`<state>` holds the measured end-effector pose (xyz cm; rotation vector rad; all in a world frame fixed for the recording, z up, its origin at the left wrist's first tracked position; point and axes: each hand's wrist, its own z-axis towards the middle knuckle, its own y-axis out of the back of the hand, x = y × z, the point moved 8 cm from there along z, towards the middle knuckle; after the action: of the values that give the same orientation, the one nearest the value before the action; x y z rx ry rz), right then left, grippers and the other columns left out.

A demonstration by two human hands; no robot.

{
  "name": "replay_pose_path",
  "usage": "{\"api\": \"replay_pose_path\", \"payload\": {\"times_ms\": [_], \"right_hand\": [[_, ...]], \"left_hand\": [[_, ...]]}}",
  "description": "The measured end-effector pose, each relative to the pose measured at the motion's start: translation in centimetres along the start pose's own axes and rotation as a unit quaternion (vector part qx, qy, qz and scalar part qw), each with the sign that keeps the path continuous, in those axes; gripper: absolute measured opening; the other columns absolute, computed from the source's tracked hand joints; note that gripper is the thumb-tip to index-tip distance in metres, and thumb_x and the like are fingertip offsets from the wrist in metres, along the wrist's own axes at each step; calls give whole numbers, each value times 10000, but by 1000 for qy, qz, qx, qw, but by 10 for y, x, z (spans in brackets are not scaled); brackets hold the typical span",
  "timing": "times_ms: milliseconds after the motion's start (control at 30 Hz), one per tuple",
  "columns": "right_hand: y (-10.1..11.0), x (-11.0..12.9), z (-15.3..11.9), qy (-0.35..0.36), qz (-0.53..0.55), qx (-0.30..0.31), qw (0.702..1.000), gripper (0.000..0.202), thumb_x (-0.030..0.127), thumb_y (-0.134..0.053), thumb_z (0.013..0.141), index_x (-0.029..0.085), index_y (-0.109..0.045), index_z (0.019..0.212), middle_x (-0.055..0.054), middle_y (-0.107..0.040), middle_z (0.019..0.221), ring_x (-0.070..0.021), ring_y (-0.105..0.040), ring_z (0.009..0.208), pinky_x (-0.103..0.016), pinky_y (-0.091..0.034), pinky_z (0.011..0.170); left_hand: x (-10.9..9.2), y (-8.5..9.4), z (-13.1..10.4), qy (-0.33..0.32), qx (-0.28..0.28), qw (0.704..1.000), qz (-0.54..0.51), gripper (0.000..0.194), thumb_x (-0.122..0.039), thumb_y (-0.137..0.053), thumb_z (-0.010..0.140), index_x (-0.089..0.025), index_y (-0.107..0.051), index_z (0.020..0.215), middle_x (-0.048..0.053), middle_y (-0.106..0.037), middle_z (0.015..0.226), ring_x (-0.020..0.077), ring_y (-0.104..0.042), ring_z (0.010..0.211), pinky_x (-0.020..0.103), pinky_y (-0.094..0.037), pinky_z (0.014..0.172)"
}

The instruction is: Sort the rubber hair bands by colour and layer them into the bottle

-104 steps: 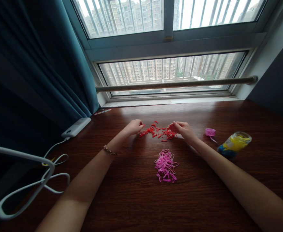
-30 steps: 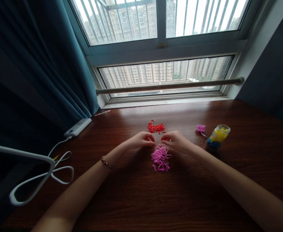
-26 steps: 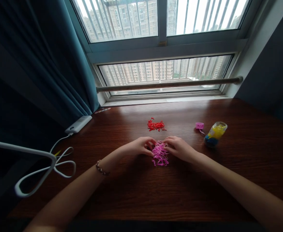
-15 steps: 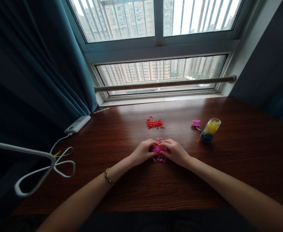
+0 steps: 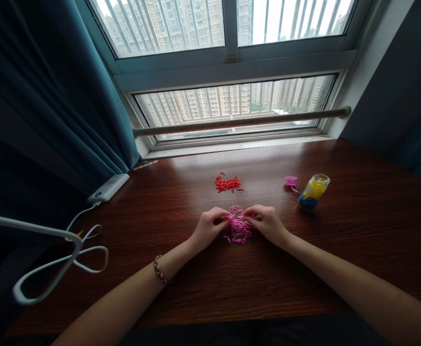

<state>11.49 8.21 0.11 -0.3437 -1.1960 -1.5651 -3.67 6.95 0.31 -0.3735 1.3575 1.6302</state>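
Observation:
A loose pile of pink bands [image 5: 239, 228] lies on the dark wooden table in front of me. At its left edge my left hand [image 5: 212, 226] pinches some of the pink bands between thumb and fingertips. My right hand [image 5: 267, 223] has its thumb and fingertips closed on pink bands at the pile's right side. Behind the pile is a small heap of red pieces [image 5: 228, 183]. To the right stands a clear jar [image 5: 314, 192] with yellow and blue contents, and beside it a pink lid [image 5: 291, 181].
A white power strip [image 5: 108, 188] rests at the table's left edge, its cable [image 5: 91, 249] looping nearby. A thick white curved bar [image 5: 46, 231] reaches in from the left. Blue curtain [image 5: 113, 139] and a barred window border the table [image 5: 196, 298].
My hands have moved apart a little, and more of the pink pile shows between them. The whole view has shifted slightly.

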Motion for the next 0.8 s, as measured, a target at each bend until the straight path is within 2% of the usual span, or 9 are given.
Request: {"api": "replay_pose_path", "payload": {"times_ms": [267,533,800], "right_hand": [[2,-4,-1,-13,0,1,1000,96,232,-594,763,187,-667,807,-31,-671,756,-147,-602,682,-256,-473,628],[0,4,-1,6,-44,13,999,108,194,-572,779,191,-664,836,-41,-665,780,-159,-588,728,-285,-469,682],[1,19,-3,75,-63,8,995,176,203,-556,791,218,-642,943,-54,-650,893,-175,-575,858,-325,-480,782]], "left_hand": [[6,0,-1,10,-5,1000,-14,177,-280,-567,787,-165,-664,879,69,-662,904,173,-603,834,284,-474,778],[14,-7,-4,78,7,993,-84,222,-270,-587,767,-151,-588,954,49,-668,867,157,-632,781,256,-518,712],[-4,1,-3,-16,-7,1000,-20,127,-239,-593,763,-153,-658,830,76,-650,875,166,-602,809,276,-492,751]]}}
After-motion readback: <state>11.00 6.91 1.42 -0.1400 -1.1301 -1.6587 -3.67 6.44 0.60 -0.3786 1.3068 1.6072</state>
